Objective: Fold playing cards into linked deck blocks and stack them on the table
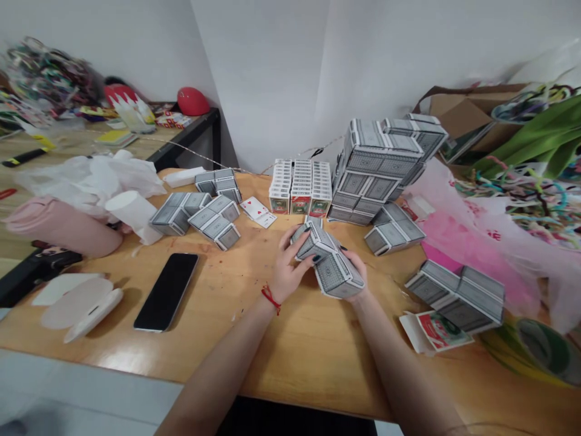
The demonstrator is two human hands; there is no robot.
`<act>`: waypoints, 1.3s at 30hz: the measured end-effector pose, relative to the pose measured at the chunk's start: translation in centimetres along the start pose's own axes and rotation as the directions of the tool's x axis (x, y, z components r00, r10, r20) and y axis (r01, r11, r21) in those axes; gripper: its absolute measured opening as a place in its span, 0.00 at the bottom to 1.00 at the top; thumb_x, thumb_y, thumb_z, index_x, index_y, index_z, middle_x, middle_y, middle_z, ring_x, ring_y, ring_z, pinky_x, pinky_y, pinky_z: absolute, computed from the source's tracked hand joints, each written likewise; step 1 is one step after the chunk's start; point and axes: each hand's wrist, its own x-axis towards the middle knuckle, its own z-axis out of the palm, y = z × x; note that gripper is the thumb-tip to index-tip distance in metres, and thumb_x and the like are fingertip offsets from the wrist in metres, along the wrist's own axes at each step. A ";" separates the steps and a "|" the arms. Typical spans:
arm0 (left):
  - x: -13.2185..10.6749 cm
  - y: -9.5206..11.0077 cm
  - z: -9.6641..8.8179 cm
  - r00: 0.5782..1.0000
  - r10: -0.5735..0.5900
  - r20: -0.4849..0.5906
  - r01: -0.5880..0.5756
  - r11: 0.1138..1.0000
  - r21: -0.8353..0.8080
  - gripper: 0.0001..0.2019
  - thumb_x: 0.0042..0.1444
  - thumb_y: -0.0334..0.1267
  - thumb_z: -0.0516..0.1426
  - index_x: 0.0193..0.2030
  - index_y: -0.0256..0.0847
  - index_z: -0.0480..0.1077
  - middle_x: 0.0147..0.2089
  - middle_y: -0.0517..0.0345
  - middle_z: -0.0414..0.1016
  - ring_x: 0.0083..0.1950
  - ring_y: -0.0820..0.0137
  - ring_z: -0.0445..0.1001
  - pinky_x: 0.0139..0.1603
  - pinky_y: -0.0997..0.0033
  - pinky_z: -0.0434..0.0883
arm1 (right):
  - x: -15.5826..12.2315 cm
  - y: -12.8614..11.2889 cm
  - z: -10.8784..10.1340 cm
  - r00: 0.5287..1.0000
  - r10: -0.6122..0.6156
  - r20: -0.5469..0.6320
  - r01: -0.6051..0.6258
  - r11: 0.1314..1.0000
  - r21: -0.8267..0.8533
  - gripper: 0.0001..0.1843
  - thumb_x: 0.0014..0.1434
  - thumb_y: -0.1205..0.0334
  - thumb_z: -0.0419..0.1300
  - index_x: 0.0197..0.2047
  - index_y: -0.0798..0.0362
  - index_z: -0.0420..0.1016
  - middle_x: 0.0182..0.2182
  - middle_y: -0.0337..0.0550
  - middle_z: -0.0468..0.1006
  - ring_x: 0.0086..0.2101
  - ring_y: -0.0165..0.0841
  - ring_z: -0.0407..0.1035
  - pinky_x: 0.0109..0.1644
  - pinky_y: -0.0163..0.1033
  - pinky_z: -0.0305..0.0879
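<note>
Between my hands, above the wooden table point(281, 363), is a block point(338, 272) made of grey-patterned playing cards folded into joined box shapes. My left hand point(293, 263), with a red string bracelet at its wrist, closes its fingers on the block's upper left part. My right hand point(356, 272) grips its right side, partly hidden behind it. Just beyond stand stacked rows of card boxes point(300, 188) and a tall stack point(376, 163) of similar grey blocks. Loose playing cards point(258, 211) lie to the left of the rows, one showing red hearts.
More card blocks stand at left point(215, 221) and right point(458, 293). A black phone point(167, 292), a pink tumbler point(63, 227) and a white round-lidded case point(93, 315) lie on the left. An open card packet point(438, 332) and a tape roll point(540, 351) sit at the right edge.
</note>
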 end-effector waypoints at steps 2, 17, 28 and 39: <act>-0.1 0.0 0.1 1.000 0.019 -0.020 -0.019 1.000 0.015 0.21 0.53 0.39 0.53 0.56 0.48 0.60 0.60 0.50 0.56 0.60 0.62 0.57 0.59 0.54 0.57 | -0.1 -0.1 0.3 0.996 0.083 0.008 -0.084 0.995 0.049 0.11 0.49 0.56 0.57 0.31 0.53 0.76 0.27 0.38 0.79 0.29 0.36 0.74 0.38 0.42 0.70; -1.5 0.8 1.4 0.973 -0.223 0.059 0.231 0.943 -0.238 0.28 0.57 0.43 0.47 0.63 0.46 0.40 0.65 0.47 0.42 0.63 0.62 0.52 0.60 0.57 0.56 | 0.7 0.9 1.8 0.980 -0.123 -0.159 0.149 0.975 0.165 0.17 0.46 0.58 0.61 0.41 0.49 0.68 0.38 0.38 0.75 0.37 0.33 0.70 0.42 0.41 0.67; -0.8 0.6 0.5 0.959 -0.283 -0.010 0.272 0.930 -0.246 0.13 0.58 0.39 0.46 0.49 0.42 0.61 0.52 0.51 0.61 0.55 0.66 0.60 0.57 0.63 0.57 | 1.3 0.1 -0.8 0.982 -0.179 0.067 0.188 0.968 -0.168 0.25 0.45 0.59 0.61 0.48 0.43 0.61 0.41 0.36 0.72 0.38 0.33 0.67 0.38 0.37 0.64; -0.2 -0.3 -0.2 0.940 -0.342 -0.012 0.320 0.891 -0.321 0.07 0.54 0.40 0.51 0.35 0.40 0.65 0.37 0.56 0.68 0.39 0.70 0.67 0.42 0.70 0.64 | -0.8 1.1 1.2 0.976 -0.173 0.130 0.212 0.880 -0.426 0.30 0.48 0.51 0.59 0.53 0.48 0.58 0.47 0.43 0.70 0.53 0.38 0.58 0.56 0.46 0.53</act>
